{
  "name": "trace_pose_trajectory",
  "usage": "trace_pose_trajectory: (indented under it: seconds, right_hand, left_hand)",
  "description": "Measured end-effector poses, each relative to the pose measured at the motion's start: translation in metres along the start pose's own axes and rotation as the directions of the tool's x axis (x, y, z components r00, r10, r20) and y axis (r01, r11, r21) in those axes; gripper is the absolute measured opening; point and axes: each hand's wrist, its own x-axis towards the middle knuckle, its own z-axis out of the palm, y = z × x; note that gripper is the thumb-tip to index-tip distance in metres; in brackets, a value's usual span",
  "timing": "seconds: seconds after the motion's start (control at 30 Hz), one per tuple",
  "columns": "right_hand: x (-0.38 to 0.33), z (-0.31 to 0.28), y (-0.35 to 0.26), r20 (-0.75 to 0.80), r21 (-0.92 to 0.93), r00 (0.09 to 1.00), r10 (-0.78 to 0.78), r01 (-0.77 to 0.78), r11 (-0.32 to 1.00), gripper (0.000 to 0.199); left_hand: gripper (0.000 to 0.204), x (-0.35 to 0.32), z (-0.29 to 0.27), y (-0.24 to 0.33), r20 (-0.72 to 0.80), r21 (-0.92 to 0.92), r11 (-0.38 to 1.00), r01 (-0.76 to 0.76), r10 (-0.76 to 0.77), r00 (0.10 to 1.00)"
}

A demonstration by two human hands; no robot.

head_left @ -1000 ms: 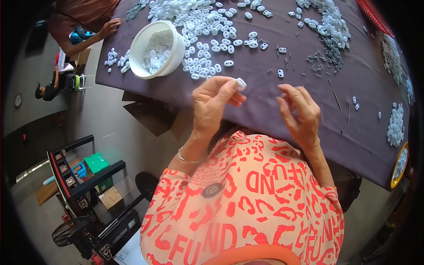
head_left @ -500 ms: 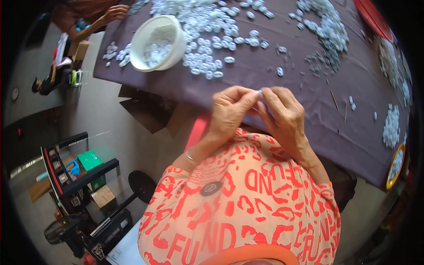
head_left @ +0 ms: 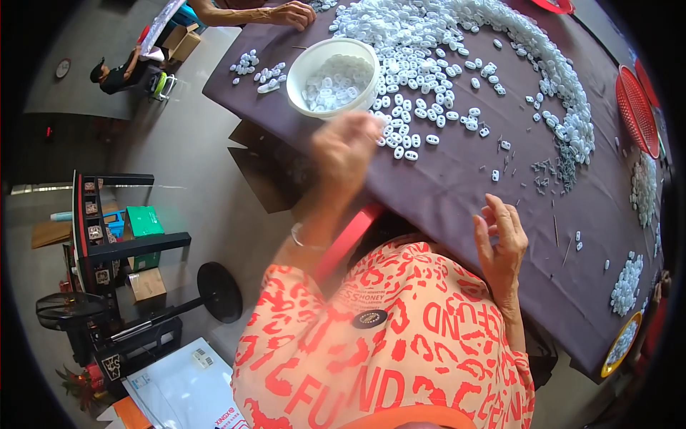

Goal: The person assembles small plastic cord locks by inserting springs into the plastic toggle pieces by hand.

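Observation:
My left hand (head_left: 346, 146) is smeared by motion just below the rim of a round cream tub (head_left: 300, 100). Whether its fingers hold anything cannot be made out. Small white oval plastic pieces with two holes lie inside the tub (head_left: 336, 84). A loose group of the same white pieces (head_left: 404, 129) sits right beside the left fingers. Over the table's near edge, my right hand (head_left: 502, 236) is open, thumb apart from its slightly bent fingers, holding nothing visible. Beyond it lie a single white piece (head_left: 495, 175) and a scatter of small grey screw-like parts (head_left: 554, 174).
White pieces form a long heap (head_left: 457, 21) across the dark tablecloth (head_left: 457, 168). Red baskets (head_left: 636, 111) and a yellow-rimmed dish (head_left: 620, 344) stand at the right edge. Another person's hand (head_left: 291, 14) rests at the far left. Thin sticks (head_left: 555, 230) lie to the right.
My hands were together at a small piece and have parted. The left has swung toward the tub; the right has drawn back to the right and opened. The whole view has shifted.

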Motion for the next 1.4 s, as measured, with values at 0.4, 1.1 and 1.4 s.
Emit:
trace_pose_trajectory:
  seconds: [0.4,1.1,1.4]
  right_hand:
    - [0.001,0.002,-0.001,-0.017,0.033,0.998,0.064,-0.063,0.997,0.022]
    - [-0.005,0.003,0.020,-0.076,0.033,0.993,0.088,-0.086,0.996,0.019]
    - [0.016,0.003,0.054,-0.163,-0.374,0.986,0.029,-0.089,0.923,0.012]
  left_hand:
    - [0.013,0.034,0.014,-0.032,0.207,0.478,0.696,-0.536,0.504,0.839]
    - [0.014,-0.046,0.081,-0.029,0.612,0.123,0.992,0.027,-0.097,0.785]
    - [0.012,-0.043,0.087,-0.036,0.623,0.236,0.894,-0.382,0.162,0.765]
